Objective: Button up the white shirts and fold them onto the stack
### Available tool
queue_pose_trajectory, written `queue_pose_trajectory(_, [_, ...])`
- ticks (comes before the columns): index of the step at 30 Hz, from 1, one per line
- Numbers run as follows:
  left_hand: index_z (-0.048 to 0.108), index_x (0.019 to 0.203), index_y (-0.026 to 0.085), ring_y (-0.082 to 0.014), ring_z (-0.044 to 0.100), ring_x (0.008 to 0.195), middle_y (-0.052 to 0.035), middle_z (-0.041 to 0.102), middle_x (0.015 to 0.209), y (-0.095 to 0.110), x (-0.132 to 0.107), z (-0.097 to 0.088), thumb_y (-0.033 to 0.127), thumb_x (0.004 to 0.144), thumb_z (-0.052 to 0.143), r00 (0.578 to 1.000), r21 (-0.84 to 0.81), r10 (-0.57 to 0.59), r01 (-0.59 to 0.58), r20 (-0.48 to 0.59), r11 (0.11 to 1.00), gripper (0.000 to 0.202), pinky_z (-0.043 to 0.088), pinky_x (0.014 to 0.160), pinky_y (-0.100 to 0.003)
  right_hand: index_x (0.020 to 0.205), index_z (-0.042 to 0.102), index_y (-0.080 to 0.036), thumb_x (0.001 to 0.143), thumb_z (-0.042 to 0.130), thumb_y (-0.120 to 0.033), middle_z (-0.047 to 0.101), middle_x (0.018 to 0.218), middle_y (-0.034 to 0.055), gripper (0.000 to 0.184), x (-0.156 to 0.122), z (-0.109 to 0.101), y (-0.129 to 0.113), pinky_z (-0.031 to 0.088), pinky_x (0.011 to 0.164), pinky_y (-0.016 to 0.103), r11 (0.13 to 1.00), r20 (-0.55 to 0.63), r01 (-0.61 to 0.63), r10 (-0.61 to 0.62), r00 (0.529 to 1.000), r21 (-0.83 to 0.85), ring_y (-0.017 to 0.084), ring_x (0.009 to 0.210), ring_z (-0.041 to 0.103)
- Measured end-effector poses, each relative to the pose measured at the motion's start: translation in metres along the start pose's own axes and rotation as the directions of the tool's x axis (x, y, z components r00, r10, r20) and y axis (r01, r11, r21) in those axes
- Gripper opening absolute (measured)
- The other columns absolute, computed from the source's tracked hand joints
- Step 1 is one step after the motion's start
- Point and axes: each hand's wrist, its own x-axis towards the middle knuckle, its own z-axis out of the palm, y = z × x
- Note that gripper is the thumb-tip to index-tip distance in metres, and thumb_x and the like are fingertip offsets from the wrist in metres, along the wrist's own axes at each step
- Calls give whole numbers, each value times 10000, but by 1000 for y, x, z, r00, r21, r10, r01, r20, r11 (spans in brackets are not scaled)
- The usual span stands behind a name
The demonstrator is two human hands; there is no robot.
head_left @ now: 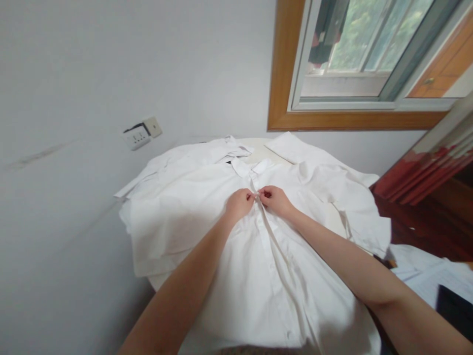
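A white button-up shirt [229,276] lies spread front side up, its collar [242,167] toward the wall and its hem toward me. Both hands meet at the front placket, a little below the collar. My left hand [240,203] pinches the placket edge from the left. From the right, my right hand [274,199] pinches the opposite edge, its fingertips almost touching the left ones. Any button between the fingertips is too small to make out. Below the hands the two front edges lie slightly apart. One sleeve [325,177] stretches out to the right.
More white cloth [185,158] lies at the back left. A wall socket [137,138] is behind it. At the back right stands a wood-framed window [288,121], with a red and cream curtain [424,167] beside it. Papers [436,278] and a dark flat object [454,308] lie at the right.
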Motion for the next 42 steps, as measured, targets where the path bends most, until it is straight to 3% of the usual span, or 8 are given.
queue_pose_trajectory(5, [690, 839, 180, -149, 607, 718, -44, 712, 822, -3, 2, 1, 335, 918, 470, 999, -82, -32, 35, 32, 996, 281, 386, 623, -236, 816, 711, -149, 765, 549, -201, 627, 654, -9, 177, 0, 2, 6, 377, 576, 206, 1000, 19, 2, -2, 1000, 25, 105, 582, 521])
queue_pose_trajectory(10, [695, 852, 184, -157, 623, 753, -45, 721, 854, -4, 4, 1, 326, 914, 475, 998, -103, -47, 52, 44, 993, 269, 398, 652, -239, 839, 714, -151, 778, 556, -215, 645, 684, 4, 181, -1, 2, 3, 396, 592, 209, 999, -17, 17, -16, 1000, 31, 112, 605, 542])
queue_pose_trajectory(16, [706, 870, 182, -167, 630, 780, -57, 722, 873, -3, 2, 1, 309, 930, 445, 999, -51, -4, 7, 42, 999, 296, 415, 670, -248, 913, 714, -143, 833, 530, -268, 596, 604, -16, 237, 4, -6, 6, 420, 549, 212, 983, 176, 1, -34, 984, 185, 104, 530, 520])
queue_pose_trajectory(25, [695, 942, 161, -181, 635, 893, -91, 712, 978, -1, -1, 3, 262, 938, 421, 1000, 56, 11, -12, 4, 998, 292, 440, 787, -269, 856, 726, -150, 774, 652, -231, 675, 731, 18, 137, 12, -18, 11, 540, 676, 234, 816, 400, -295, 86, 912, 497, 112, 676, 624])
queue_pose_trajectory(33, [704, 916, 169, -174, 637, 848, -80, 721, 938, -3, 2, 0, 265, 932, 420, 998, 10, 12, -13, 65, 1000, 300, 444, 751, -257, 809, 699, -128, 727, 705, -197, 679, 662, 22, 107, 12, -5, 8, 521, 553, 196, 788, 260, -328, 219, 940, 521, 114, 627, 633])
queue_pose_trajectory(42, [711, 881, 164, -180, 634, 873, -97, 719, 955, 2, 1, -3, 253, 943, 373, 997, 61, -20, 16, 80, 998, 354, 433, 763, -257, 851, 670, -158, 779, 625, -220, 664, 662, 2, 106, 8, 7, 5, 453, 472, 175, 932, 137, -227, 195, 971, 282, 96, 543, 583])
